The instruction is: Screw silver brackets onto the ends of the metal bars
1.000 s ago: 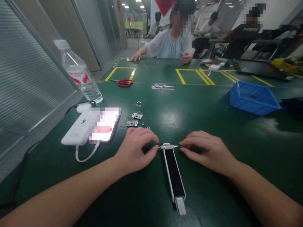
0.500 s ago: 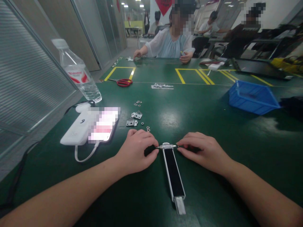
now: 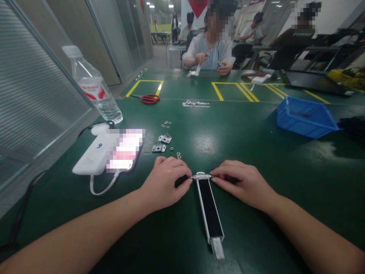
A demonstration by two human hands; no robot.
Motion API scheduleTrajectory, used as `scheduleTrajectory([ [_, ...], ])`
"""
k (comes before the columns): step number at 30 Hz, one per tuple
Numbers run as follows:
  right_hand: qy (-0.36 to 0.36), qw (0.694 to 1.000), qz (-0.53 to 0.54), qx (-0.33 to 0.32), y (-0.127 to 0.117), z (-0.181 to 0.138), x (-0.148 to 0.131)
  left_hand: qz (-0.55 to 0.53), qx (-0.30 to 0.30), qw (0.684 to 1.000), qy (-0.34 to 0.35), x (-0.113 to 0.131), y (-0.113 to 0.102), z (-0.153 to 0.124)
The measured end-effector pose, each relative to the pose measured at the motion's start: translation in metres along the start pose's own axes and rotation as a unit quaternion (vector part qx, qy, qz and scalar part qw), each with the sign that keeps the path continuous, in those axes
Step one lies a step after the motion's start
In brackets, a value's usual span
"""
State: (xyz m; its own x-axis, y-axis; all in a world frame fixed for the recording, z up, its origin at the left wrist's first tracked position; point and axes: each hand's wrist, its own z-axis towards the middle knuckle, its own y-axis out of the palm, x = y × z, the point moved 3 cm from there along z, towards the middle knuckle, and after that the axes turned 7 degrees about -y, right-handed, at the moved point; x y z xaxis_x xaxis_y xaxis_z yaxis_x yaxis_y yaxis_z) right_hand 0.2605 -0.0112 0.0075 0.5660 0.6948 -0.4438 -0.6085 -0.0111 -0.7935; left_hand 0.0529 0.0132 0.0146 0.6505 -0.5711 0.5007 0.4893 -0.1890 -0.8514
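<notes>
A long metal piece with a black strip along its face [image 3: 211, 209] lies on the green table in front of me, a bare metal tab [image 3: 218, 249] at its near end. Across its far end runs a thin metal rod [image 3: 203, 176]. My left hand [image 3: 168, 184] pinches the rod's left end between thumb and fingertips. At the opposite end, the fingers of my right hand [image 3: 245, 180] are closed on the rod's tip. Both fingertips partly cover the rod ends. Beyond my left hand lie small metal brackets [image 3: 162, 144] and several nuts [image 3: 178, 155].
A power bank [image 3: 92, 154] is cabled to a phone [image 3: 127, 150] at left, near a water bottle [image 3: 94, 87]. Red-handled scissors [image 3: 149, 99] and small silvery parts [image 3: 195, 103] lie farther back. A blue bin [image 3: 308, 118] stands right. Across the table sits a person [image 3: 211, 53].
My hands and the metal piece stay almost still. Across the table, the person's hand has moved inward from the left, now holding up a small whitish item.
</notes>
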Motion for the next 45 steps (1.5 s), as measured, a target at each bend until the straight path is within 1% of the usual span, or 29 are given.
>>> scheduleTrajectory([
  [15,0.027,0.999,0.025,-0.005,0.0064,0.0016,0.0004,0.004,-0.011,1.0,-0.002,-0.0002,0.0014,-0.0002],
  [20,0.05,0.998,0.031,-0.016,0.0085,0.0022,0.0002,0.008,-0.004,1.0,0.002,-0.0013,0.0032,-0.0005],
  [24,0.052,0.998,0.024,-0.027,0.0093,0.0031,-0.0018,0.018,-0.008,1.0,0.007,-0.0013,0.0036,-0.0003],
  [37,0.077,0.995,0.011,-0.057,0.0088,0.0057,-0.0056,0.016,-0.02,1.0,-0.009,0.001,0.0028,0.0009],
  [41,0.066,0.997,0.016,-0.049,0.0069,0.0045,-0.0065,0.012,-0.01,1.0,-0.018,-0.0006,0.0021,0.0005],
  [45,0.04,0.999,0.005,-0.036,0.0062,0.0041,-0.0068,0.008,-0.004,1.0,-0.004,-0.0007,0.0025,0.0004],
])
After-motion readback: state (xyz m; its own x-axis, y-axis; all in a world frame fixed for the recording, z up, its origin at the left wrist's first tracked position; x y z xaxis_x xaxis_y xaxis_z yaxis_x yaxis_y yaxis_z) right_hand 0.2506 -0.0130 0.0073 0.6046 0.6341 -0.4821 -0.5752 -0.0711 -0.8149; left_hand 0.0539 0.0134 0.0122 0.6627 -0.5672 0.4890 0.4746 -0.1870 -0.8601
